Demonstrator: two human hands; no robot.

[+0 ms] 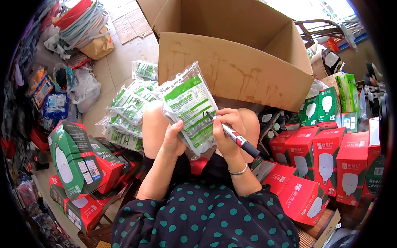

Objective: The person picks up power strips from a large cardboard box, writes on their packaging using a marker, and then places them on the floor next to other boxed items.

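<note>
Boxes first, far left: a green bulb box [73,159] leans on red bulb boxes [84,206] stacked at your left knee. Just right of those, a heap of clear green-printed packets [126,113] sits on the floor beside your left thigh. Your left hand [173,138] is curled shut around the lower left edge of one such plastic packet [190,107], propping it tilted upright over your knees, thumb on the front. Your right hand [227,130] is pinched tight on a marker [235,137], red-and-white barrel with a black end pointing down right; its tip touches the packet's right edge. A silver bangle [240,170] rings your right wrist. Behind the packet stands a big open cardboard box [231,70], stained on its near wall. Right of your knees, more red bulb boxes [326,163] are lined up, with green ones [320,106] behind them. Your dark dress with teal dots [206,219] fills the bottom.
</note>
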